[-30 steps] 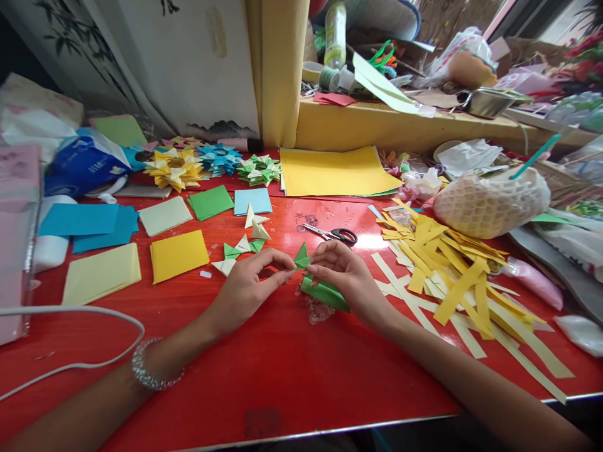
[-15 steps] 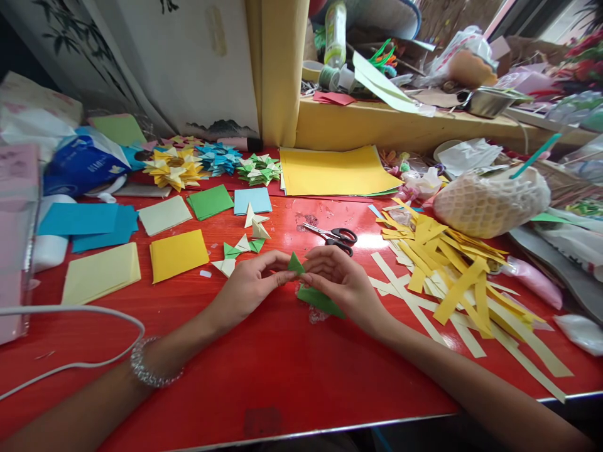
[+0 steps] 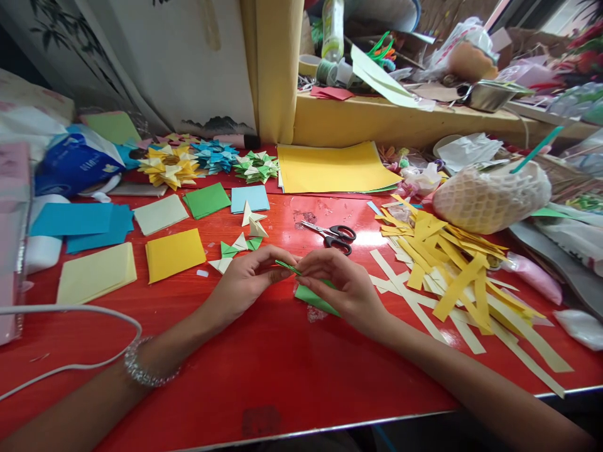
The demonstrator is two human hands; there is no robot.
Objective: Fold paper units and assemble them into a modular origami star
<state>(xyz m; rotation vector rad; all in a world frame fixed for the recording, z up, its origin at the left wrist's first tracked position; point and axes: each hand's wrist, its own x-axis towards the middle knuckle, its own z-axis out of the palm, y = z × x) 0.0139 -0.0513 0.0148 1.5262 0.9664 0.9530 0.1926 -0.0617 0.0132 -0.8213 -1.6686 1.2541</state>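
Between my two hands is a small folded green paper piece [image 3: 287, 267], seen nearly edge-on. My left hand [image 3: 257, 276] pinches its left end between thumb and fingers. At its right end, my right hand [image 3: 336, 282] grips it with thumb and fingertips. Under my right hand a green paper sheet [image 3: 316, 299] lies on the red table [image 3: 282, 370], partly covered by the hand. Just beyond my left hand lie folded green and cream pieces [image 3: 230, 249], and behind them a cream folded piece [image 3: 254, 221].
Black-handled scissors [image 3: 332, 236] lie beyond my hands. Yellow and cream paper strips [image 3: 464, 282] are heaped at right. Paper stacks, such as a yellow one [image 3: 176, 255], sit at left. Finished folded stars [image 3: 170, 166] and a yellow sheet stack [image 3: 334, 168] stand at the back. A white cable [image 3: 94, 309] crosses the left.
The folded green piece has turned from showing a pointed triangular face to lying nearly edge-on between my fingers. Both hands stay in about the same place.
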